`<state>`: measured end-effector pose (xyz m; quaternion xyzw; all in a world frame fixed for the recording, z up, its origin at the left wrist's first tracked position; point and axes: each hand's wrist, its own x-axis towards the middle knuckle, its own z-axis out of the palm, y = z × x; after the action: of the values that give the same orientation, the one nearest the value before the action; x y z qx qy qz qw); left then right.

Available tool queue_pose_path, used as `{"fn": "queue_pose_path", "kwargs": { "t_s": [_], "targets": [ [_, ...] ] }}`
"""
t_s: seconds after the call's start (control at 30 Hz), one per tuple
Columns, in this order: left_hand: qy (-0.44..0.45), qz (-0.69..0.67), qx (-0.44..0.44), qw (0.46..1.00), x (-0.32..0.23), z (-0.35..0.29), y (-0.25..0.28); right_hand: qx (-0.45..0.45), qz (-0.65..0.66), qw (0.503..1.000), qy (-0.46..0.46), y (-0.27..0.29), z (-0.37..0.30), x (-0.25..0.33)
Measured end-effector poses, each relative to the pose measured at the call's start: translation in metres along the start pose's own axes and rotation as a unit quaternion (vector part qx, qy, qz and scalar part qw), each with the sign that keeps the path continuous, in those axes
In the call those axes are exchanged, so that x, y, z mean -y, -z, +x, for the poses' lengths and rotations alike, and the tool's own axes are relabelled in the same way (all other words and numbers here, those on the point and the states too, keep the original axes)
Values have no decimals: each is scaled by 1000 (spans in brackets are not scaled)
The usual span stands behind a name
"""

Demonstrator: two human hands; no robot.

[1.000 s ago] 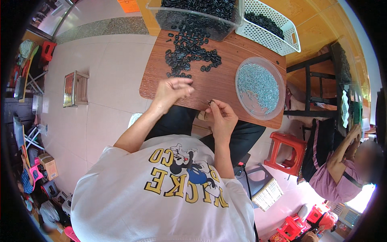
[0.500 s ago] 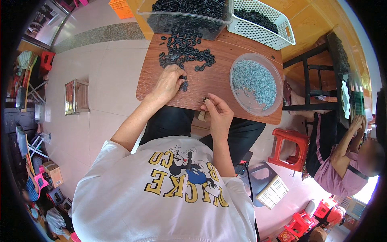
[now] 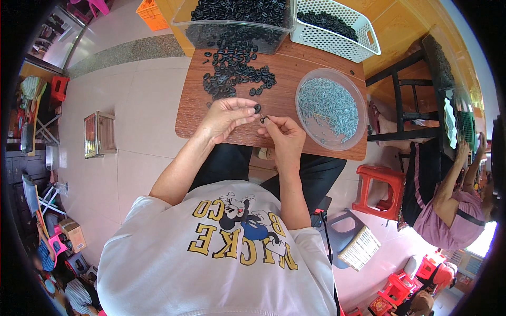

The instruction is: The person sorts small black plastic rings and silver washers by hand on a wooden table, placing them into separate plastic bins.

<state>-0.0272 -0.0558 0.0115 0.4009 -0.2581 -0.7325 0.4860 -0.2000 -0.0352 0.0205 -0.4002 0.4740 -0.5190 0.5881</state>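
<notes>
Above the near part of the brown wooden table (image 3: 190, 118), my two hands are close together. Between thumb and fingers, my left hand (image 3: 227, 118) pinches a small black oval plastic piece (image 3: 257, 108). My right hand (image 3: 285, 134) is closed on another small dark piece (image 3: 263, 120), mostly covered by the fingertips. Just beyond my hands lies a loose pile of black oval pieces (image 3: 232, 76). A round clear tub (image 3: 363, 129) full of small silvery screws (image 3: 327, 105) stands to the right of my right hand.
At the table's far edge are a clear bin (image 3: 182, 23) heaped with black pieces and a white perforated basket (image 3: 363, 50) of similar pieces. A red stool (image 3: 379, 189) and a co-worker (image 3: 453, 210) are to the right. A metal-framed stool (image 3: 100, 134) stands on the left floor.
My left hand has lifted from the pile's near edge and moved right with a black piece, meeting my right hand. The right hand has shifted only slightly.
</notes>
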Motion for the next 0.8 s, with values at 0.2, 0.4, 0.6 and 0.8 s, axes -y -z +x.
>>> {"fn": "queue_pose_path", "kwargs": {
  "t_s": [0.2,0.4,0.6,0.8],
  "targets": [
    [10,2,-5,1000,-1,-7,-10,-1,-19,1000,-8,1,-1,0],
    [-14,96,6,995,3,-7,-9,2,-40,999,-12,4,-2,-5],
    [-54,173,11,983,10,-9,-14,12,18,1000,-8,-1,-6,-4],
    [-74,144,7,987,15,-17,-23,24,-91,994,51,3,-8,-15]
  ]
}}
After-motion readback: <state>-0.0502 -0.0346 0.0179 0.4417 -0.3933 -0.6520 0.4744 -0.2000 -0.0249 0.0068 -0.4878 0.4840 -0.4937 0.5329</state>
